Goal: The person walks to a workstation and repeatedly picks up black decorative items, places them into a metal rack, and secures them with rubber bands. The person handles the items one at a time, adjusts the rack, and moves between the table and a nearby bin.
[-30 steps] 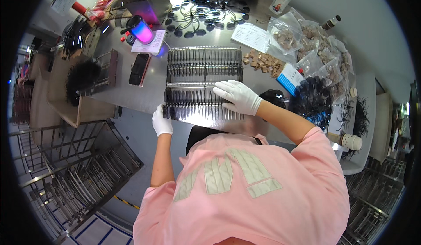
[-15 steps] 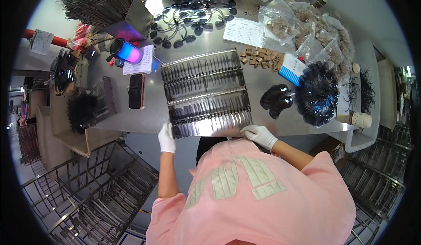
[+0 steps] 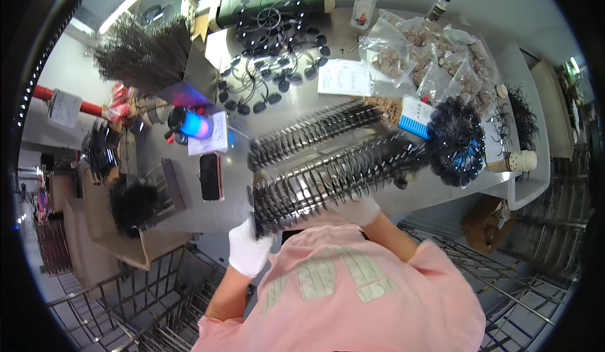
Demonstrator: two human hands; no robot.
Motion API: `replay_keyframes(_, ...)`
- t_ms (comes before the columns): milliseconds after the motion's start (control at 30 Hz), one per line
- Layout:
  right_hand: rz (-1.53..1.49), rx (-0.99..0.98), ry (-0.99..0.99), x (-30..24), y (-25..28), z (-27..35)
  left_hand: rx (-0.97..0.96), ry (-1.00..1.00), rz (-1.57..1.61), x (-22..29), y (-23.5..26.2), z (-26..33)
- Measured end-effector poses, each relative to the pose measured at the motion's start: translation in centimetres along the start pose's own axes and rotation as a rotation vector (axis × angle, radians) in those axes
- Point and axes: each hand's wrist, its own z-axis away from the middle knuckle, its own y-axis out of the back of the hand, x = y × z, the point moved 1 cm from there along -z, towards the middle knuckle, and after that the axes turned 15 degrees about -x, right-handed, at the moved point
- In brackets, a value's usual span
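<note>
Two-row dark metal rack, packed with thin black curved pieces [image 3: 334, 174], lies across the space between the two hands. Change: half a second ago it sat nearly square to the worker over the table; now it slants, right end swung up and away, apparently lifted. Reading: the hands likely bear part of its weight now.

Appearance: pieces stand in dense comb-like rows, bright gap between; right end motion-blurred.

Left hand, white-gloved [image 3: 250, 251]: closed on the rack's near left corner, as far as visible. Right hand, white-gloved [image 3: 359, 212]: blurred at the near edge, fingers hidden; cannot tell whether it grips.

Outward, left of the left-hand grip and farther off: dark smartphone with reddish edge [image 3: 211, 177] on the brushed steel table [image 3: 232, 216]; beyond it, glowing blue-violet cylinder [image 3: 194, 124]. Beyond the right hand, past the rack's right end: blue-and-white flat box [image 3: 416, 117], glossy black cluster of rounded pieces [image 3: 457, 141]. Farthest: clear plastic bags of brownish bits [image 3: 435, 62].
</note>
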Motion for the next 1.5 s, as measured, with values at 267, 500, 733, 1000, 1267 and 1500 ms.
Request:
replay_keyframes(267, 0.425, 0.592, 0.281, -19.9, -10.5, 4.0, -0.256, -0.585, -0.677, 1.1, -9.1, -28.3)
replay_keyframes(500, 0.600, 1.082, 0.258, -18.3, -13.6, 7.7, -0.216, -0.459, -0.940, 0.2, -15.1, -36.5)
replay_keyframes(733, 0.457, 0.879, 0.233, -16.4, -7.7, 3.8, -0.174, -1.154, -0.477, 12.5, -7.5, -21.1)
replay_keyframes(1000, 0.397, 0.605, 0.137, -14.5, -6.2, -2.9, -0.162, -0.894, -1.183, 15.9, -7.0, -14.2)
replay_keyframes(1267, 0.398, 0.400, 0.089, -15.7, -5.2, -5.1, -0.339, -0.649, -0.966, 16.7, -4.2, -14.0)
replay_keyframes(1500, 0.390, 0.454, 0.061, -27.4, -2.4, -10.4, -0.046, -0.849, -1.288, 21.2, -9.3, -5.4)
